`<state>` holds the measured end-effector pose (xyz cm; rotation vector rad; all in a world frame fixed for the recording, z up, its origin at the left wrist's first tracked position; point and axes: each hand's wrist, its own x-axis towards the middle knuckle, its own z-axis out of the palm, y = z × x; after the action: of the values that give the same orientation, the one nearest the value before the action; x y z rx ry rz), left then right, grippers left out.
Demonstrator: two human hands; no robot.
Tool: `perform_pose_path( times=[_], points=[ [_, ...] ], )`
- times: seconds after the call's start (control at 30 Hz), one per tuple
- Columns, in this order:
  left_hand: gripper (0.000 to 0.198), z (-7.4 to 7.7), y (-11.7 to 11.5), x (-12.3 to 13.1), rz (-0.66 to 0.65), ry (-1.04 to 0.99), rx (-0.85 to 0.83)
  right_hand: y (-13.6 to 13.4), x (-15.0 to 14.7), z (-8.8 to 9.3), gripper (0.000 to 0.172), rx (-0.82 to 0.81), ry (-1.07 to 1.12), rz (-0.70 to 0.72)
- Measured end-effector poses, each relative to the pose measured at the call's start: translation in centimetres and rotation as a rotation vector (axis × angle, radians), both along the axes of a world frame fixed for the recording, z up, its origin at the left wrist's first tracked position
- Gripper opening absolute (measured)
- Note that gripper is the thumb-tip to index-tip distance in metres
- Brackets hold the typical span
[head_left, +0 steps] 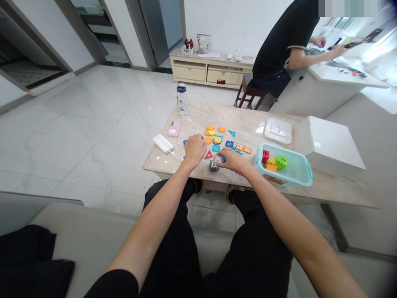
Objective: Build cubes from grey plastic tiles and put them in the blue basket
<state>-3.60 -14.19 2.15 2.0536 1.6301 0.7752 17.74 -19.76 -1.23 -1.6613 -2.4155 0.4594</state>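
Observation:
My right hand [231, 159] curls its fingertips over a grey interlocking block [214, 166] near the table's front edge and holds it. Over the left part of the pieces is my left hand [194, 151], back up, its fingers bent and closed; what lies under them is hidden. An orange tile [208, 141] lies right beside those fingers. Just below, between the hands, sits a red triangle piece [208, 155]. Farther back are a yellow tile [218, 140], a teal tile [216, 148] and a blue triangle piece [232, 133].
On the right, a teal bin [297, 179] contains several joined blocks, with a clear lid [278, 130] behind it and a white box [335, 145] beyond. A bottle [182, 99], pink packet [174, 129] and white power bank [163, 143] stand left. A person [282, 45] sits at another table.

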Motion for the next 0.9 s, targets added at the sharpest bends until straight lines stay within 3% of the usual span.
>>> perform_pose_path(
  times=[0.13, 0.43, 0.63, 0.8, 0.9],
  points=[
    [0.022, 0.4, 0.0, -0.7, -0.057, 0.235, 0.073, 0.1, -0.9, -1.0, 0.04, -0.064, -0.047, 0.008],
    [0.023, 0.4, -0.2, -0.6, -0.116, 0.279, 0.052, 0.5, -2.1, -1.9, 0.039, -0.132, -0.095, -0.025],
    [0.025, 0.3, 0.2, -1.2, -0.112, 0.295, 0.058, 1.5, -0.1, -1.6, 0.079, -0.156, -0.019, -0.105],
    [0.025, 0.0, -0.8, 0.3, -0.26, 0.297, 0.042, 1.7, 3.8, -0.6, 0.041, -0.069, 0.026, -0.349],
    [0.022, 0.2, -2.4, 2.1, -0.414, 0.312, 0.006, 2.2, 5.6, -0.2, 0.034, -0.045, -0.015, -0.463]
  ],
)
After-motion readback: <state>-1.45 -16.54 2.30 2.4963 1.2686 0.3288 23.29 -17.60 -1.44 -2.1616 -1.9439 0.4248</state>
